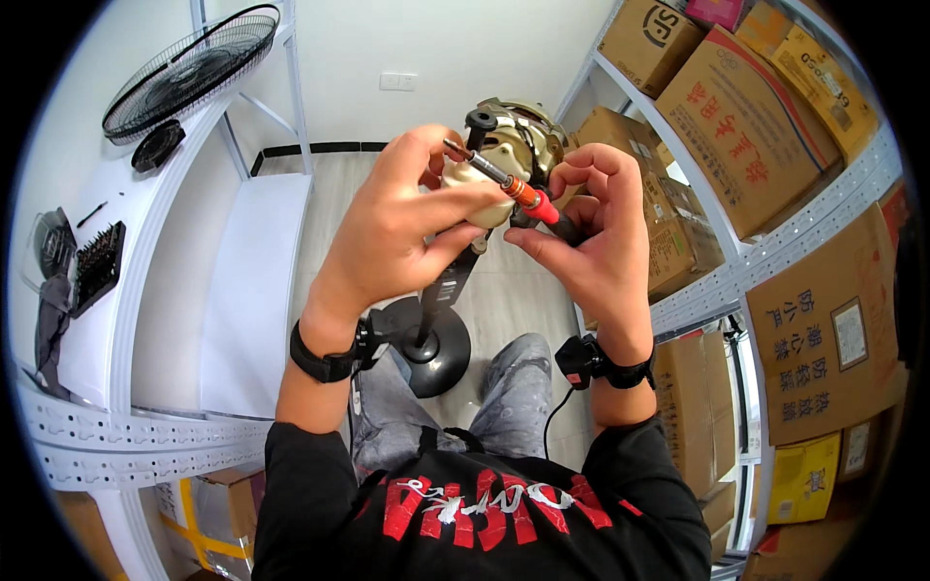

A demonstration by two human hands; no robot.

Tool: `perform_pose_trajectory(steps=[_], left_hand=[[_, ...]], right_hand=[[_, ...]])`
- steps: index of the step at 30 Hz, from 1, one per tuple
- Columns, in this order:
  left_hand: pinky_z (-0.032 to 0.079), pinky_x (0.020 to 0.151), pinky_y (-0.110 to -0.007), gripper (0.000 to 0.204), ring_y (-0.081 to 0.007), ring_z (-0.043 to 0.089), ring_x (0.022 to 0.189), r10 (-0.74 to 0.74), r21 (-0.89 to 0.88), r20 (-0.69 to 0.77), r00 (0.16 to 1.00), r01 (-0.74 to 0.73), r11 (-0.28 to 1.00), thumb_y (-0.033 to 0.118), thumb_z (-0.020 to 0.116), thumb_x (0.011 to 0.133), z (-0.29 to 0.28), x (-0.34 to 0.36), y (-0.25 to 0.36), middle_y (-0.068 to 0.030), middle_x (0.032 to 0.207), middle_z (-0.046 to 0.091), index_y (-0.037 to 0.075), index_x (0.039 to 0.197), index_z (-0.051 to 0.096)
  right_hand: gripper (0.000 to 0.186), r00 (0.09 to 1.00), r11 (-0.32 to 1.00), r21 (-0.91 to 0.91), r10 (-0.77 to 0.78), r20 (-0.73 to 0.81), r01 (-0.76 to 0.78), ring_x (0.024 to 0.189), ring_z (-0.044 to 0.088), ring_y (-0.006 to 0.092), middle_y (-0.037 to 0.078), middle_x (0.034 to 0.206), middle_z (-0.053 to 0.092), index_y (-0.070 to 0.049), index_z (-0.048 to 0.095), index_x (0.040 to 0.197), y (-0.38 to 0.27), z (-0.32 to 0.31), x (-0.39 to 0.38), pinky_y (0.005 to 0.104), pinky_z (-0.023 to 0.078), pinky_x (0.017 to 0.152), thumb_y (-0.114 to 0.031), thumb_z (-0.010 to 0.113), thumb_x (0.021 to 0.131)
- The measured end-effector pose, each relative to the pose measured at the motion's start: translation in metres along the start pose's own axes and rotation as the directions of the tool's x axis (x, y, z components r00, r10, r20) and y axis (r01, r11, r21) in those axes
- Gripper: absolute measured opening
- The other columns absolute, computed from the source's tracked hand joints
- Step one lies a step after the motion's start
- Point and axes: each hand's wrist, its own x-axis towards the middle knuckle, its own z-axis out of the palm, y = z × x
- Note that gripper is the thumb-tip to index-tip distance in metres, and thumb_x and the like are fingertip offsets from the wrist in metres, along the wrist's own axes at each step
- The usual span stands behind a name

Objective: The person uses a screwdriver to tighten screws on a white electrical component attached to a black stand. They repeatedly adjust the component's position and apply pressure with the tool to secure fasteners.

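Observation:
A screwdriver (524, 194) with a silver shaft, an orange and red collar and a dark handle end slants across the middle. My right hand (598, 203) has its thumb and fingers closed around the dark end. The bit points up and left, near the curled fingers of my left hand (392, 213). That hand grips the cream-coloured part of a fan motor head (504, 155), its index finger and thumb reaching beneath the screwdriver. Gold-toned motor parts show behind. A dark pole (446, 286) leads down to the round black base (436, 353) between my legs.
On the white shelf at left lie a black fan grille (194, 73), a small dark round part (157, 145) and a black bit set (99, 268). Cardboard boxes (746, 126) fill the racks at right. A cable (555, 416) hangs from my right wrist device.

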Motion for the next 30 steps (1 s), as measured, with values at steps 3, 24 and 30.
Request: perform_pose_trajectory(steps=[3, 24, 30], left_hand=[[0.052, 0.084, -0.037, 0.046, -0.0284, 0.056, 0.109, -0.083, 0.04, 0.038, 0.996, 0.082, 0.996, -0.001, 0.079, 0.067, 0.003, 0.002, 0.014, -0.0154, 0.125, 0.052, 0.013, 0.111, 0.076], [0.049, 0.077, -0.034, 0.04, -0.0238, 0.052, 0.101, -0.176, 0.138, 0.074, 0.982, 0.165, 0.977, 0.005, 0.085, 0.064, 0.003, 0.004, 0.022, -0.0116, 0.121, 0.048, 0.01, 0.102, 0.074], [0.045, 0.071, -0.03, 0.041, -0.0227, 0.052, 0.098, -0.186, 0.053, -0.04, 0.982, 0.188, 0.981, 0.005, 0.086, 0.064, 0.015, -0.002, 0.022, -0.01, 0.117, 0.047, 0.014, 0.102, 0.076]], right_hand=[[0.058, 0.999, 0.999, -0.009, 0.034, 0.03, -0.034, 0.059, 0.049, 0.0063, 0.0, 0.092, 0.055, -0.008, 0.052, 0.109, 0.005, -0.004, -0.002, 0.0216, 0.042, 0.052, -0.005, 0.088, 0.064], [0.025, 0.978, 0.964, 0.225, -0.103, -0.181, 0.143, 0.073, 0.048, 0.0042, 0.0, 0.092, 0.055, 0.0, 0.06, 0.101, 0.044, -0.047, -0.043, 0.0187, 0.038, 0.064, 0.008, 0.07, 0.079], [0.025, 0.997, 0.95, 0.312, 0.033, -0.075, -0.008, 0.069, 0.044, 0.0046, 0.0, 0.09, 0.056, 0.0, 0.062, 0.1, 0.055, -0.045, -0.05, 0.0195, 0.033, 0.059, 0.003, 0.073, 0.078]])
